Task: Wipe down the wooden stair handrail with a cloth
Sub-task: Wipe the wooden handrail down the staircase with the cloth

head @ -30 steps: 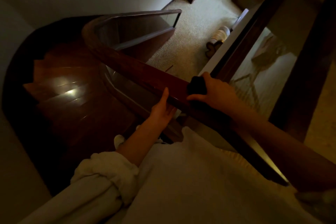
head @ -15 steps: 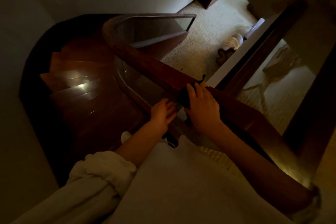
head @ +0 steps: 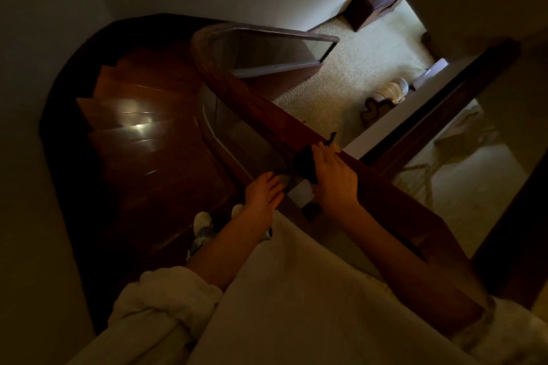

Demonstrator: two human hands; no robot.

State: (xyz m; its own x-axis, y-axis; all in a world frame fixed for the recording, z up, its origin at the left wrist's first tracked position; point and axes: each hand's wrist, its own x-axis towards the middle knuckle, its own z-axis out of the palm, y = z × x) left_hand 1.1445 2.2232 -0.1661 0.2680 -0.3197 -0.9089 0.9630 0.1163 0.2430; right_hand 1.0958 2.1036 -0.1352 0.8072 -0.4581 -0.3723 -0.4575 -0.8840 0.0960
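Note:
The dark wooden handrail runs diagonally from the lower right up to a curve at the upper left. My right hand lies over the rail and presses a dark cloth against the rail's near side, fingers pointing up the rail. A corner of the cloth sticks up past my fingertips. My left hand rests with relaxed fingers on the glass panel just below the rail, left of the cloth, holding nothing.
Curved wooden steps descend at the left with a bright glare spot. Carpeted floor lies below at the right, with a white roll and a dark cabinet. My feet stand on a step.
My right hand slid the cloth from the rail's top round onto its near side. My left hand dropped from the rail's edge down onto the glass panel.

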